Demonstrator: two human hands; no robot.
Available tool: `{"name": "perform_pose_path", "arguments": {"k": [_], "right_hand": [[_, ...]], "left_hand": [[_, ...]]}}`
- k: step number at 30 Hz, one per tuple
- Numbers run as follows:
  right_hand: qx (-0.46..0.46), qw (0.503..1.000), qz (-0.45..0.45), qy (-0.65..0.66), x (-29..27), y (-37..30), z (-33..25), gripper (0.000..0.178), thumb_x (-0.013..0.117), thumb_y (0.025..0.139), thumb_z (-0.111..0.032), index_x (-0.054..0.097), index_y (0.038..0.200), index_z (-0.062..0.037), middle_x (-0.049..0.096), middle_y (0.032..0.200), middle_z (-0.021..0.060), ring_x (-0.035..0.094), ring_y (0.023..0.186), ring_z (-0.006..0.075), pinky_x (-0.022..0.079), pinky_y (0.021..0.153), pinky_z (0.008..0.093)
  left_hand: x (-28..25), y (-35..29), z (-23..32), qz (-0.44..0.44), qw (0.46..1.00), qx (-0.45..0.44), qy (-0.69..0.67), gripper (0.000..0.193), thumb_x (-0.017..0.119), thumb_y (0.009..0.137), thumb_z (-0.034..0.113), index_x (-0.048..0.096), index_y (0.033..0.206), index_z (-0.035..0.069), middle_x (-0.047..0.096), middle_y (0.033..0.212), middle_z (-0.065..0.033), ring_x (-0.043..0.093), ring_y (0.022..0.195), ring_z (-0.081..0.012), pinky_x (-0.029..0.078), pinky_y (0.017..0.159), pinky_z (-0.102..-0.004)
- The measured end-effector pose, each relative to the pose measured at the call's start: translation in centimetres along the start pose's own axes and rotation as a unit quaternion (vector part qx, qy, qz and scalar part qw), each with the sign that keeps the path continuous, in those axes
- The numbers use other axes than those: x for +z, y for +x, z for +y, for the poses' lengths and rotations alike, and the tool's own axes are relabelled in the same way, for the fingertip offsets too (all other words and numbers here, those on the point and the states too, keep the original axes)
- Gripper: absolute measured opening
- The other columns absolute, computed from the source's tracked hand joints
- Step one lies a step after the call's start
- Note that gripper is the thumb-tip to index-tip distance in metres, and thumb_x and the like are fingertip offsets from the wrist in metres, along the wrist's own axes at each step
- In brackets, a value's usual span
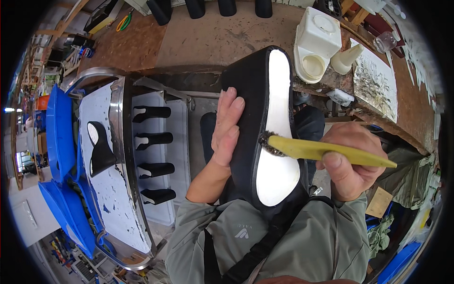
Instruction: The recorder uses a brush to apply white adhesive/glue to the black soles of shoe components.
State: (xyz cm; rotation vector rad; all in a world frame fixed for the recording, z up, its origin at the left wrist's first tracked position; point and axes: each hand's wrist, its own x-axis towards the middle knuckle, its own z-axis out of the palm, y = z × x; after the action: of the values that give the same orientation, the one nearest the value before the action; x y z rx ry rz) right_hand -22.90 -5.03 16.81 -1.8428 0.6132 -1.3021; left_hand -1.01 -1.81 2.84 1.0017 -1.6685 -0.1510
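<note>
A black-covered wedge shoe sole (246, 90) stands in front of my body, its long white sole-shaped face (279, 180) turned up. My left hand (227, 124) steadies it from the left, fingers stretched along the black side; the thumb is not clear to me. In my right hand (352, 154) is a brush (331, 150) with a flat yellow handle, gripped between thumb and fingers. Its dark bristles (272, 144) touch the white face at the narrow waist, near the left edge.
Left of me, another black-and-white wedge (101, 149) lies on a white-topped metal-rimmed stand (87, 208); several more (155, 138) line a pale shelf beside it. Ahead is a brown workbench (198, 47) with a white plastic container (319, 40), a cone-shaped nozzle (347, 59) and a stained white sheet (376, 80).
</note>
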Motion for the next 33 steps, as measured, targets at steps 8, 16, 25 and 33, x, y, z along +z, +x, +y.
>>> {"name": "perform_pose_path", "arguments": {"k": [8, 16, 25, 33], "right_hand": [[-0.067, 0.997, -0.035, 0.023, 0.6, -0.8, -0.9, 0.015, 0.072, 0.07, 0.001, 0.064, 0.081, 0.0089, 0.065, 0.065, 0.0163, 0.062, 0.05, 0.0195, 0.048, 0.044, 0.0256], [-0.136, 0.986, -0.097, 0.017, 0.8, -1.2, -1.4, 0.018, 0.073, 0.067, 0.002, 0.063, 0.081, 0.0102, 0.065, 0.066, 0.0169, 0.063, 0.05, 0.021, 0.049, 0.042, 0.0261], [-0.16, 0.976, -0.146, 0.032, 0.2, -1.6, -1.9, 0.022, 0.074, 0.067, -0.002, 0.064, 0.083, 0.01, 0.065, 0.067, 0.0173, 0.063, 0.05, 0.0202, 0.047, 0.039, 0.0253], [-0.173, 0.965, -0.186, 0.061, -0.6, -1.4, -2.1, 0.023, 0.074, 0.067, -0.004, 0.065, 0.083, 0.01, 0.064, 0.067, 0.0175, 0.063, 0.049, 0.02, 0.047, 0.039, 0.0243]], "left_hand": [[1.2, 2.0, 0.6, 0.122, 0.983, 0.129, -0.036, 0.039, 0.054, 0.09, 0.008, 0.036, 0.125, 0.006, 0.048, 0.127, -0.0306, 0.048, 0.118, -0.0468, 0.033, 0.101, -0.0599], [0.4, 1.7, 1.9, 0.098, 0.989, 0.078, -0.077, 0.053, 0.065, 0.082, 0.008, 0.036, 0.126, 0.003, 0.05, 0.125, -0.0309, 0.051, 0.115, -0.0457, 0.036, 0.101, -0.0553], [0.5, 1.3, 1.9, 0.041, 0.988, 0.031, -0.148, 0.055, 0.068, 0.077, 0.006, 0.04, 0.123, -0.003, 0.051, 0.124, -0.0282, 0.054, 0.113, -0.0417, 0.041, 0.098, -0.0459], [-0.2, 1.7, 4.2, -0.095, 0.962, -0.084, -0.241, 0.058, 0.069, 0.075, 0.013, 0.042, 0.125, -0.003, 0.053, 0.123, -0.0222, 0.059, 0.106, -0.033, 0.047, 0.089, -0.0349]]}}
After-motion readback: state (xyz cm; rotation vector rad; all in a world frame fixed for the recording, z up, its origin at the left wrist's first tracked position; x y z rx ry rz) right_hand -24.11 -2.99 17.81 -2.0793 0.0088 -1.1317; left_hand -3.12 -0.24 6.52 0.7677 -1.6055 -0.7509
